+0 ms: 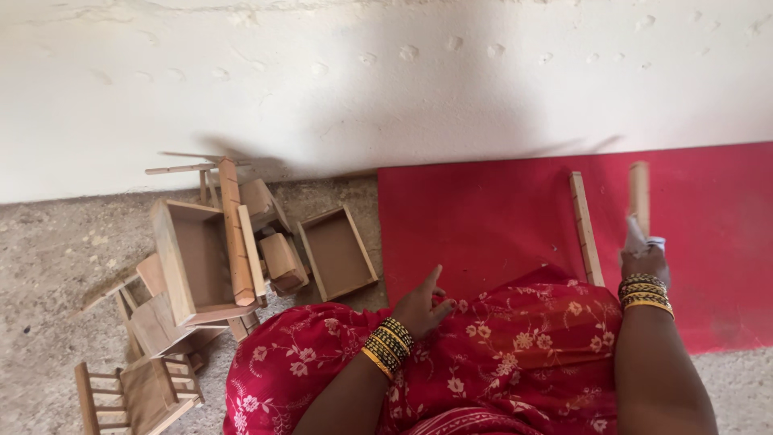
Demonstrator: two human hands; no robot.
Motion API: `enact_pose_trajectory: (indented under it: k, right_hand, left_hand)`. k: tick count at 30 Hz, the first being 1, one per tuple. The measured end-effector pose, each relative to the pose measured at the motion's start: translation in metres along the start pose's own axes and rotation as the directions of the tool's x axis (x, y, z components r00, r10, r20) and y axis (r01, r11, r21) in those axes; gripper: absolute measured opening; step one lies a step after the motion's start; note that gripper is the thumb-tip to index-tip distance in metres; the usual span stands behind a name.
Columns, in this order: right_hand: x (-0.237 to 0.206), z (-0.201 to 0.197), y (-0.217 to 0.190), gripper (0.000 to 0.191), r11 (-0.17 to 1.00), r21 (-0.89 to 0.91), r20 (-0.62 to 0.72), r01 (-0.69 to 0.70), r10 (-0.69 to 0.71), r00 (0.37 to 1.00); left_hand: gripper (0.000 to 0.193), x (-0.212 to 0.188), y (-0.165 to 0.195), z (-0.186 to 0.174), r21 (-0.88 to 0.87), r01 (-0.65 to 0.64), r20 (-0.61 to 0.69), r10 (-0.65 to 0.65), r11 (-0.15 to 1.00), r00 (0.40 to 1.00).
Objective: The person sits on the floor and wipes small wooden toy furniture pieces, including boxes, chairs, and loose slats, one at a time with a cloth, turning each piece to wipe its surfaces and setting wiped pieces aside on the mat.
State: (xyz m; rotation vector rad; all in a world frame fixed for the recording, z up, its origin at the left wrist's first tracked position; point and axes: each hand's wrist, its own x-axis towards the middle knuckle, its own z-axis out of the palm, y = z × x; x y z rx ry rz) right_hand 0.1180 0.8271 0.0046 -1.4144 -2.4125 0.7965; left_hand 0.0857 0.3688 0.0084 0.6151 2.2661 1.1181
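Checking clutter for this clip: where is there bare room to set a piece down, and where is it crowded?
Free: the red mat between its left edge and the lying wooden strip, ahead of the left hand. Also free is the mat's far right, beyond the right hand and the wooden stick it holds. Crowded: the floor left of the mat, with the shallow wooden tray, open wooden box and small chair.

A rough white plastered wall (pixel 386 72), pitted and uneven, fills the top of the view. Below it runs a speckled grey concrete floor (pixel 56 250). A red mat (pixel 483 217) lies on the floor with its far edge touching the foot of the wall. Soft daylight falls evenly; faint shadows darken the wall's lower part.
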Motion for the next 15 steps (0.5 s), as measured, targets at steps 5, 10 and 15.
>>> enact_pose_trajectory:
  k: [5,10,15]
  right_hand:
    - [0.0,0.005,0.014,0.046,0.999,-0.032,0.159,-0.042,0.046,0.986]
    - [0.004,0.009,0.01,0.039,0.99,-0.109,0.055,0.085,-0.079,0.995]
    - [0.005,0.009,0.005,0.036,0.961,-0.266,0.084,0.075,-0.055,0.995]
  left_hand:
    - [0.087,0.004,0.003,-0.001,-0.005,0.019,0.0,-0.019,1.0,1.0]
    - [0.088,0.002,0.008,-0.005,0.0,0.048,0.01,-0.048,0.999,0.999]
    - [0.088,-0.001,0.009,-0.007,-0.006,0.047,0.002,-0.047,0.999,0.999]
